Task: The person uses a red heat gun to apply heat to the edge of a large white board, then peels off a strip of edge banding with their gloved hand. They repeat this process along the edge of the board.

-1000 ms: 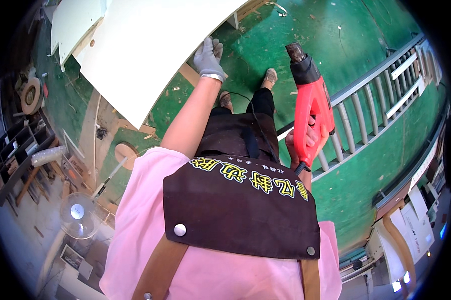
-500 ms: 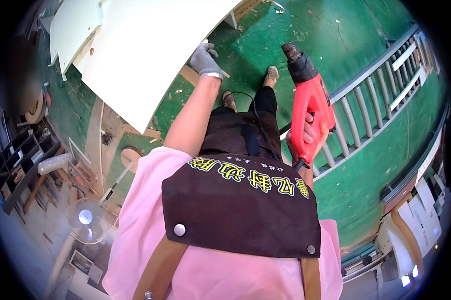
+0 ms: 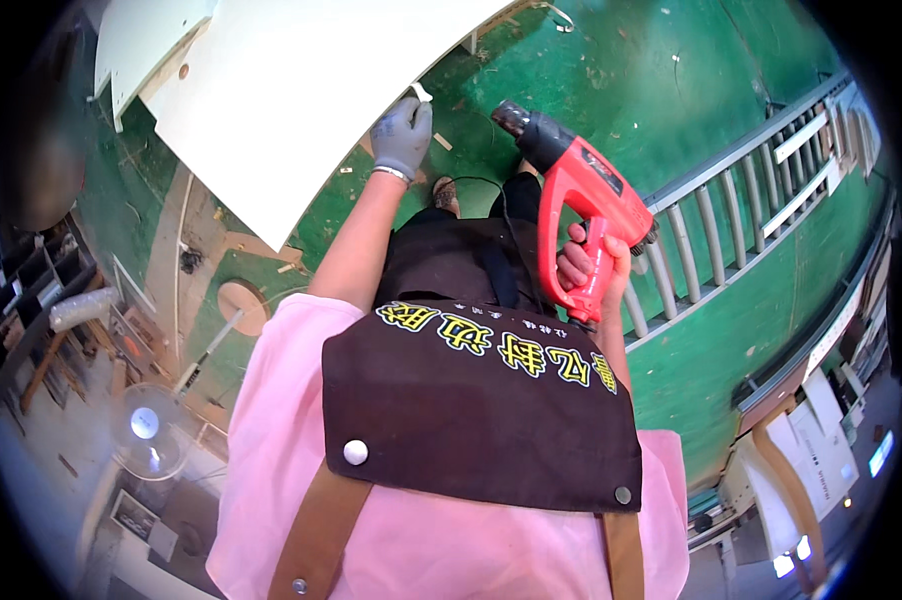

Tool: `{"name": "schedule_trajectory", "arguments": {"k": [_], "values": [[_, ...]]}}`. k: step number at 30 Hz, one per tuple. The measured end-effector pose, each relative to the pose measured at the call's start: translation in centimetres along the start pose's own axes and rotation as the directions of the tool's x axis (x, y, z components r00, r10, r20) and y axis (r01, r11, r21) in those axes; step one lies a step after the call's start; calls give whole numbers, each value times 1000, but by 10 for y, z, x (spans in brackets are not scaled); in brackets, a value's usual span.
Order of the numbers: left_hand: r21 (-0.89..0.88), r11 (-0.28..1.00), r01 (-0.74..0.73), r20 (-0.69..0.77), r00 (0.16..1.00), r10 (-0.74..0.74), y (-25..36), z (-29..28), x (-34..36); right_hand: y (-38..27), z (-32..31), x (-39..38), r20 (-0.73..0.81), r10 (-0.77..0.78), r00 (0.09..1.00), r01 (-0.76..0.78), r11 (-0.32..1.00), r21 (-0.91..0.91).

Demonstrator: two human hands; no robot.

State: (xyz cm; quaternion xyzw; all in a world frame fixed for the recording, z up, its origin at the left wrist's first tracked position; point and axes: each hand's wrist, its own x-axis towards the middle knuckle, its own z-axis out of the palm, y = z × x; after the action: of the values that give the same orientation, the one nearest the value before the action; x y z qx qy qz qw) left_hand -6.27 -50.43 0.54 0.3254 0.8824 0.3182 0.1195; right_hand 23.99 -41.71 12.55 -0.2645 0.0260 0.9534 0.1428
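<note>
My right hand [image 3: 577, 262], bare, is wrapped round the handle of a red heat gun [image 3: 601, 180]. Its dark metal nozzle points up and left, toward the edge of a large white panel [image 3: 301, 90]. At that panel's right edge is my left hand [image 3: 401, 138] in a grey glove, its fingers closed. The end of a thin white strip [image 3: 422, 92] pokes out past those fingers; the rest of it is hidden by the hand and the panel.
A grey metal roller conveyor [image 3: 716, 235] runs along the right over the green floor [image 3: 671, 90]. To the left stand a clear round fan [image 3: 151, 430], a round wooden disc [image 3: 243, 305] and a dark compartment rack [image 3: 36, 275]. White panels [image 3: 816, 455] lie at lower right.
The heat gun has swung left, its nozzle tilting from upright toward the panel. My left hand has turned and shifted slightly left along the panel edge, with the white strip now showing.
</note>
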Motion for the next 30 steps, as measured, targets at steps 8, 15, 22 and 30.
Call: {"name": "schedule_trajectory", "arguments": {"k": [8,15,22,30], "values": [[-640,524,563,240,793,-559,-152,-55,-134,44,-4,44,25,160,987,-159,987,-36],[-944,-9,330,160,434,-886,-241,-136,-215,64,-19,63,99,119,988,-138,966,219],[-955,56,290,106,516,-850,-186,-166,-190,69,-14,73,146,99,984,-143,932,334],[-923,184,338,46,571,-820,-175,-160,-182,68,-9,73,123,95,988,-128,947,296]]}}
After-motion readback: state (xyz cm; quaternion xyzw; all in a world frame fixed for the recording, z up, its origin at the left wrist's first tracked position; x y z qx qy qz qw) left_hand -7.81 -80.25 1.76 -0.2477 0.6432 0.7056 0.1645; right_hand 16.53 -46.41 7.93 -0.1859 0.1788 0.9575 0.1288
